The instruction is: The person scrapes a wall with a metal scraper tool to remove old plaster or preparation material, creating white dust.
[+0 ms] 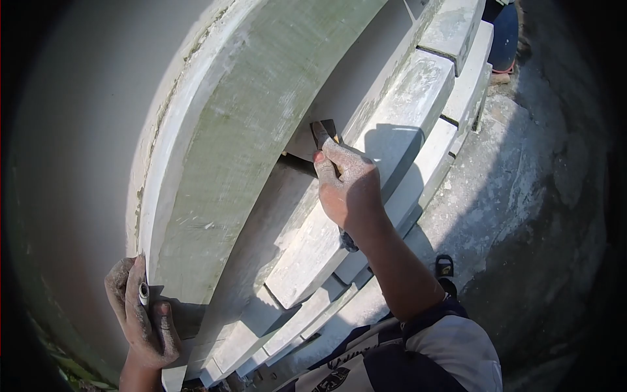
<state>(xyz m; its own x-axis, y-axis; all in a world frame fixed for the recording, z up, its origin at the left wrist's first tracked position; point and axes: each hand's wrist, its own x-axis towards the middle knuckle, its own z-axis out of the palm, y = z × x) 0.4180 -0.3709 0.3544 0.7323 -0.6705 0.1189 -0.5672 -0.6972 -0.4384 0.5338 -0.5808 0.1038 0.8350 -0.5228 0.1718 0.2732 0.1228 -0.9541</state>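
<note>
My right hand (346, 179), coated in pale dust, is closed around a small scraper (321, 135) with a dark flat blade. The blade is in the shaded recess between the green-grey curved panel (241, 124) and the whitish blocks (366, 163). At the lower left, my left hand (144, 313), also dusty, is at the panel's pale edge, with a small light tube-like piece (144, 294) between its fingers. What lies behind my right palm is hidden.
Stepped rows of whitish blocks (418, 179) run diagonally to the upper right. A rough concrete floor (486, 189) lies below, where a sandalled foot (445, 266) shows. A dark blue container (505, 39) stands at the upper right.
</note>
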